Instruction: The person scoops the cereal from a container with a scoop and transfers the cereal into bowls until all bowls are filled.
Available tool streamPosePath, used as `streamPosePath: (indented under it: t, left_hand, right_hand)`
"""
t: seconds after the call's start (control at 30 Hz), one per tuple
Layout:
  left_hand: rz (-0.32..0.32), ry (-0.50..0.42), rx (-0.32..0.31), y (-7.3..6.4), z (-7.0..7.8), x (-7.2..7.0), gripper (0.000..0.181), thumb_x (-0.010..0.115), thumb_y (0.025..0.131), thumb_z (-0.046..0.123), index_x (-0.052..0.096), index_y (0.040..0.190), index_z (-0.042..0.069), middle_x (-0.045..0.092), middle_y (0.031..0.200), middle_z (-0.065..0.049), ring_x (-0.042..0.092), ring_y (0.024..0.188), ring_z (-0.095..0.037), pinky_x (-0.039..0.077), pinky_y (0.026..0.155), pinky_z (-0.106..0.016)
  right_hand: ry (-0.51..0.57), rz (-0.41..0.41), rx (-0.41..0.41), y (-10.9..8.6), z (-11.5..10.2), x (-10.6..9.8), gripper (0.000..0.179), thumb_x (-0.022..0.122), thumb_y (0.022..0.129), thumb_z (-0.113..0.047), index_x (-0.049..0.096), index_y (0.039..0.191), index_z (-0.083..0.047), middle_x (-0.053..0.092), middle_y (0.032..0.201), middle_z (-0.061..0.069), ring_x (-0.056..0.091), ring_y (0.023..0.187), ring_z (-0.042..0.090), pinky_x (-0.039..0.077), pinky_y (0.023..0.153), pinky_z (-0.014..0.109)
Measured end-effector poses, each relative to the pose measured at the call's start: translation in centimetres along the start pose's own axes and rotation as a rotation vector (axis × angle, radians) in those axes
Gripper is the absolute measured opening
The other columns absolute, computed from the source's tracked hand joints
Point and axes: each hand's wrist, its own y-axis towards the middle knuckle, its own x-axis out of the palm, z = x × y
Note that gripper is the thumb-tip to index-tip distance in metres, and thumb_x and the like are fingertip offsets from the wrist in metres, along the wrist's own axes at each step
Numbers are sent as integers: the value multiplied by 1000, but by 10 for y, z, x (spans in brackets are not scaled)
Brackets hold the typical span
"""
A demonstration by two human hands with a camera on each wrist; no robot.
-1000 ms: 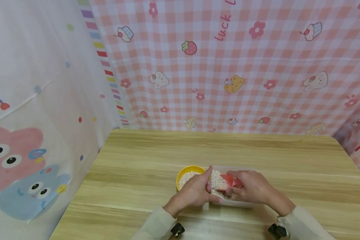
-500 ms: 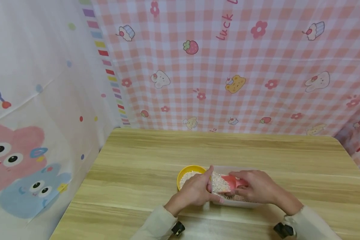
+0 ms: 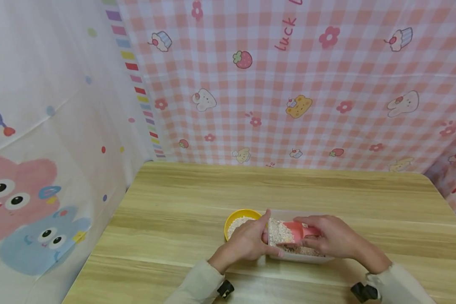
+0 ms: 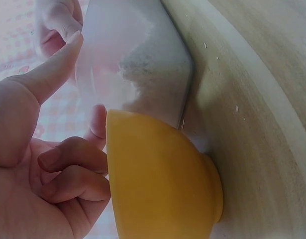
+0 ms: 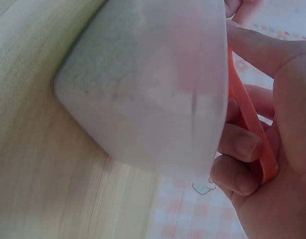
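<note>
A clear plastic box (image 3: 308,256) of pale flakes, which look like oats, stands on the table. My right hand (image 3: 332,237) grips the handle of a red scoop (image 3: 296,230) inside it. Flakes (image 3: 279,231) are heaped at the scoop's mouth, by the box's left end. In the right wrist view, fingers curl round the scoop handle (image 5: 250,112). My left hand (image 3: 248,240) holds the box's left end, thumb along the near wall. Beside that hand sits a yellow bowl (image 3: 244,212) with pale flakes in it. In the left wrist view, curled fingers touch the bowl (image 4: 157,174).
The wooden table (image 3: 182,198) stretches out round the box and bowl. A few loose flakes (image 4: 237,108) lie on it in the left wrist view. Behind rises a pink checked cloth (image 3: 220,84), with a printed white cloth (image 3: 72,139) at the left.
My right hand has drawn the scoop a little to the right inside the box. More of the scoop and the flakes now shows. The left hand, box and bowl stay in place.
</note>
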Motion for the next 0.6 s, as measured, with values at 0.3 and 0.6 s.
streamPosePath:
  t: [0.3,0.6]
  left_hand:
    - [4,7,-3,1,1,1,112,85,72,47,23,158,10,54,69,12,45,57,-5,37,56,-21]
    - [0,11,4,0,0,0,112,85,73,47,23,158,10,55,69,13,46,57,-5,37,56,-21]
  right_hand:
    - [56,-7,1,-2,3,-1,50,78,86,-30,65,128,-6,70,114,2,52,81,4,46,69,25]
    - [111,-14,-1,-3,5,0,49,79,85,-24,65,127,-5,70,108,0,53,76,2,47,66,22]
